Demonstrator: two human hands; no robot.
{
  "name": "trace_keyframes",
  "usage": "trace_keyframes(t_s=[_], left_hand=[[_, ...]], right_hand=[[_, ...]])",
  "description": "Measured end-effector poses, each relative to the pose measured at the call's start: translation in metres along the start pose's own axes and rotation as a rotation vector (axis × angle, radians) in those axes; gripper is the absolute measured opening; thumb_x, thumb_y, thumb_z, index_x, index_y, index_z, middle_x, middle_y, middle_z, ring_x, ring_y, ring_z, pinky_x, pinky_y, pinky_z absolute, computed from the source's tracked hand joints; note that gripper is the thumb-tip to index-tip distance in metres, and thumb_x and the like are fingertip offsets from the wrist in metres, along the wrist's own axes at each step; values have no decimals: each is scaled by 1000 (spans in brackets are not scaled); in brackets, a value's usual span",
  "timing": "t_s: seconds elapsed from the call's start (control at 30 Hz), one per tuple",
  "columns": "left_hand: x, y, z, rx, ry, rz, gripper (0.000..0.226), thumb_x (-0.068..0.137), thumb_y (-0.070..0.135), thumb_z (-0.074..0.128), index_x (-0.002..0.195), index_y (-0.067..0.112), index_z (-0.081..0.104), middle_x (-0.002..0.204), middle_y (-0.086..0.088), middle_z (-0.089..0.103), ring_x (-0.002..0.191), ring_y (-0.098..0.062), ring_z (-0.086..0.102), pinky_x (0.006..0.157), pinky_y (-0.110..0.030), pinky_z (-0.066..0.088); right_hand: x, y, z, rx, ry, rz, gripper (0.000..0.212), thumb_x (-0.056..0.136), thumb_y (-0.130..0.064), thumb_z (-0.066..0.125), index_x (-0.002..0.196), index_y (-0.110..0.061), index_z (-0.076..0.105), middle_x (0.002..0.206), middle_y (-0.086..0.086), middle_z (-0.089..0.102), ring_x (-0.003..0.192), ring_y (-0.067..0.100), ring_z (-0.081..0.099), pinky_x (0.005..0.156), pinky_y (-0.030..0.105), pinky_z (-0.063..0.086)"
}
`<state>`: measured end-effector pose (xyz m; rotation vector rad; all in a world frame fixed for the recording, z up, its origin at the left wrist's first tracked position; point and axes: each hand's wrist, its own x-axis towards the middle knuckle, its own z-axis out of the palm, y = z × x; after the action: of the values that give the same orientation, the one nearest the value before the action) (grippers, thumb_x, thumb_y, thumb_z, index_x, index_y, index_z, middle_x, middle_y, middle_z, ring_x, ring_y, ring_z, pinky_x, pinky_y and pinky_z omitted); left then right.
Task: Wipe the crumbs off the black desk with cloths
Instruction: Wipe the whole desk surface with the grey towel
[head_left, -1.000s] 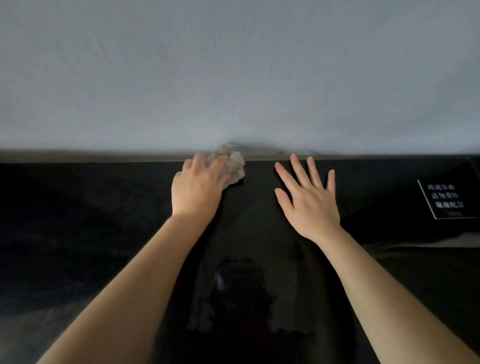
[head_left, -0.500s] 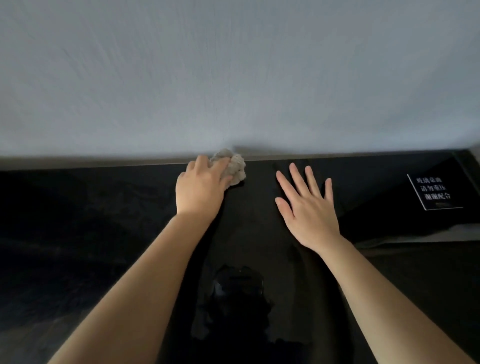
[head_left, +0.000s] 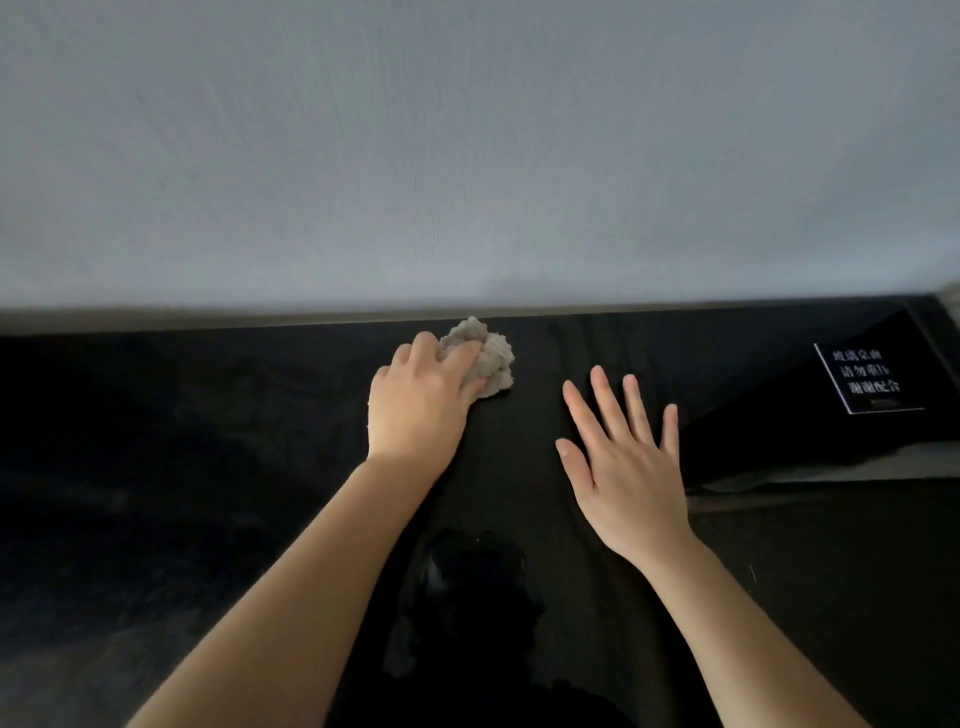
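Observation:
A glossy black desk (head_left: 208, 467) fills the lower half of the view and reflects my arms and head. My left hand (head_left: 421, 400) presses a crumpled grey cloth (head_left: 485, 353) onto the desk near its far edge, fingers curled over it. To the right, my right hand (head_left: 623, 457) lies flat on the desk with fingers spread and nothing in it. Crumbs are too small to make out on the dark surface.
A pale grey wall (head_left: 467, 156) rises right behind the desk's far edge. A small black sign with white characters (head_left: 867, 376) lies on the desk at the far right. A grey strip (head_left: 831, 467) shows below the sign.
Both hands have shifted slightly toward me and to the right on the desk, the left keeping the cloth. The view has tilted, so the desk's far edge sits lower.

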<state>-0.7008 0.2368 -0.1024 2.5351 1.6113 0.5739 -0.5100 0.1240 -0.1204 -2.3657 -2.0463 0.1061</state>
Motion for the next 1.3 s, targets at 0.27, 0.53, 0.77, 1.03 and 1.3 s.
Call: trace_keyframes(t_s=[0.27,0.53,0.77,1.03,1.3], left_hand=[[-67,6,-17,-13,-39,247,33,89,36,49,114,21,66,82,-5,51,65,-24,52,49,-36,47],[-57,19,-13,41,-30,61,31,88,34,56,114,20,63,88,-8,52,72,-27,53,52,-36,45],[-78,16,-15,40,-11,161,32,87,33,61,116,21,64,84,-6,52,69,-25,52,53,-36,45],[-78,35,-13,28,-10,93,33,90,35,53,119,22,63,86,-6,51,70,-25,53,54,-35,43],[-101,29,-25,48,-35,13,38,89,38,45,120,25,64,84,-5,50,71,-28,52,54,-38,46]], right_hand=[[-17,-5,-1,47,0,27,58,99,-50,21,152,-28,27,160,4,22,148,31,15,115,63,17],[-35,-8,1,28,7,25,59,99,-52,17,153,-29,25,161,3,19,149,30,12,116,61,16],[-35,-7,1,34,-4,15,58,99,-50,21,152,-28,27,161,4,21,148,31,13,115,62,16],[-52,6,1,42,-11,-56,57,100,-52,18,153,-29,24,161,2,17,149,29,12,116,60,18],[-78,24,-1,47,-45,-100,57,101,-52,17,154,-30,20,162,1,16,149,28,11,117,59,17]])
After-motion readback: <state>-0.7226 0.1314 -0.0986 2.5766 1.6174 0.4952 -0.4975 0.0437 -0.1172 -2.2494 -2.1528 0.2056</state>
